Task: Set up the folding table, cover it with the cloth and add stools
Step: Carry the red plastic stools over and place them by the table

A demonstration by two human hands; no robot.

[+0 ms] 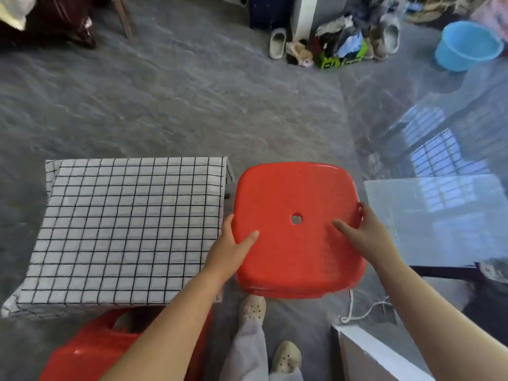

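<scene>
A low folding table stands at the left, fully covered by a white cloth with a black grid (123, 229). Just right of it I hold a red plastic stool (297, 243), seen from above, its seat with a small round hole in the middle. My left hand (233, 248) grips the seat's left edge and my right hand (362, 232) grips its right edge, thumbs on top. A second red stool (90, 350) stands on the floor at the near edge of the table, partly hidden by my left forearm.
Grey concrete floor stretches beyond the table. A glossy pale panel (439, 215) and a white box edge (371, 353) lie to the right. Shoes and clutter (338, 45) and a blue basin (467, 45) sit at the back. My feet (253, 309) are below the stool.
</scene>
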